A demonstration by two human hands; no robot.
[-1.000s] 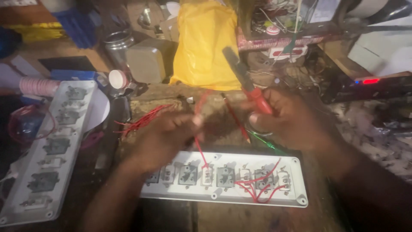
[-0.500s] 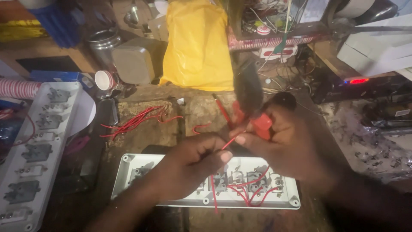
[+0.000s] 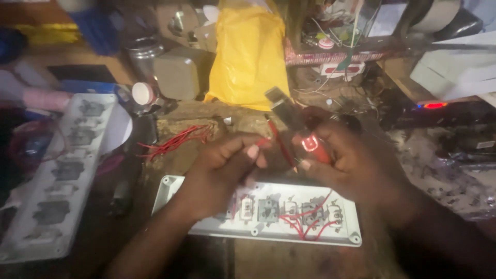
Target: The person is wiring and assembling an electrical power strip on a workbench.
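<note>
Left hand (image 3: 222,170) fingers pinching red wire (image 3: 261,142) just above white switch panel (image 3: 258,209). Right hand (image 3: 343,165) fingers closed round red-handled pliers (image 3: 294,126), jaws up. Better: keep wire taut, cut clear of panel wiring.

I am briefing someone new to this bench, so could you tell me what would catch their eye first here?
Probably the bright yellow plastic bag standing at the back of the cluttered bench. Next, at centre, the right hand grips red-handled pliers while the left hand pinches a red wire in its fingers. Under both hands lies an open white switch board laced with red wiring.
</note>
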